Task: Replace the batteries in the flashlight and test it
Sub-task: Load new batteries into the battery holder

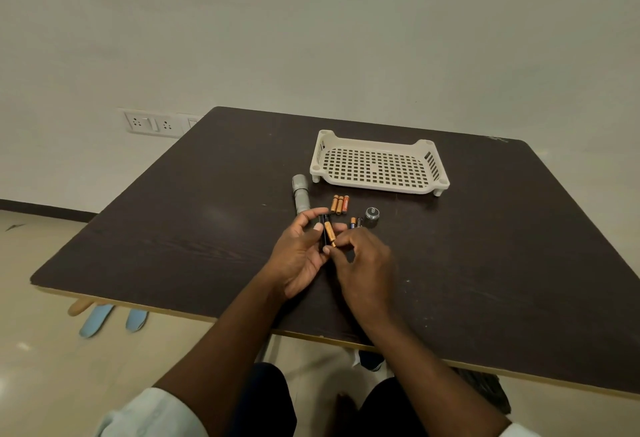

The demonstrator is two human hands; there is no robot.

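Holding a black battery holder (324,234) upright between curled fingers and thumb, the left hand (300,256) hovers just above the dark table (485,263), near its middle. A copper-and-black battery (330,234) lies against the holder, and the right hand (363,265) pinches its near end with fingertips drawn close together. Just far-left of the hands lies the grey flashlight body (300,192), its wider head pointing away. Three orange batteries (339,203) sit side by side right of it, touching one another. Two more batteries (356,222) lie just beyond the right hand's knuckles, and the round metal tail cap (372,213) rests beside them to the right. Farther back stands a white perforated tray (377,163). A switch panel (154,123) shows on the wall at far left.
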